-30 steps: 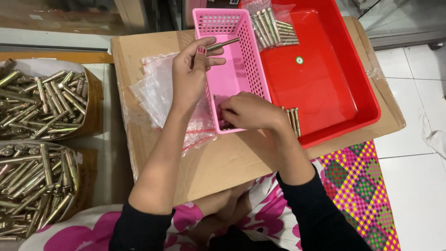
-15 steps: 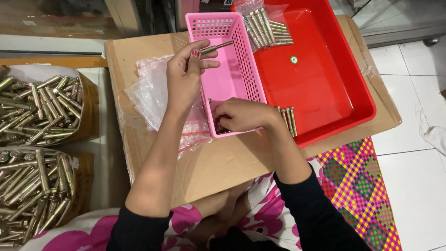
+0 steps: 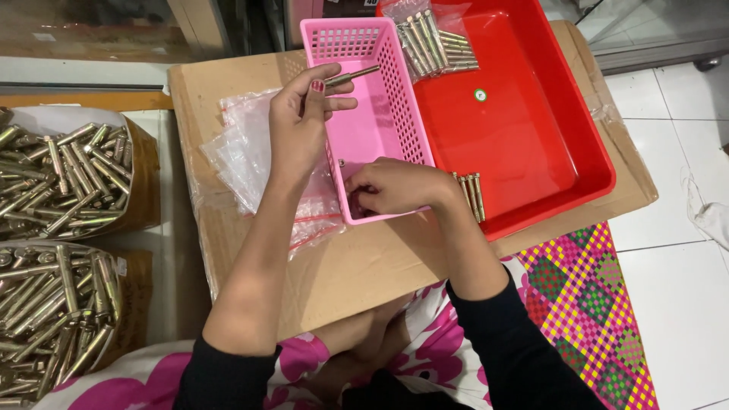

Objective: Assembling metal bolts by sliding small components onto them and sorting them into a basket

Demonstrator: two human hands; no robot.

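Both hands work over a cardboard box (image 3: 364, 266) that serves as a table. Left hand (image 3: 300, 125) is raised above the pile of clear plastic bags (image 3: 243, 156) and its fingers are closed on one long metal bolt (image 3: 351, 76), which points to the right over the rim of the pink basket (image 3: 380, 114). Right hand (image 3: 395, 186) reaches into the near end of this basket with the fingers curled down; if they pinch something or not, I cannot tell, because the hand itself covers the place. The pink basket stands on the cardboard, touching the left wall of the red tray (image 3: 524, 137), and it looks mostly bare inside except for a small piece near the right hand. In the red tray, a filled bag of bolts (image 3: 433, 42) lies at the far left corner, and a small bundle of bolts (image 3: 471, 193) lies at the near left edge, just beside the right wrist. On the left of the cardboard box, two open cartons (image 3: 64, 178) hold many loose bolts of the same kind. Under the box, on the right, a colourful woven mat (image 3: 600, 304) covers the white tile floor.
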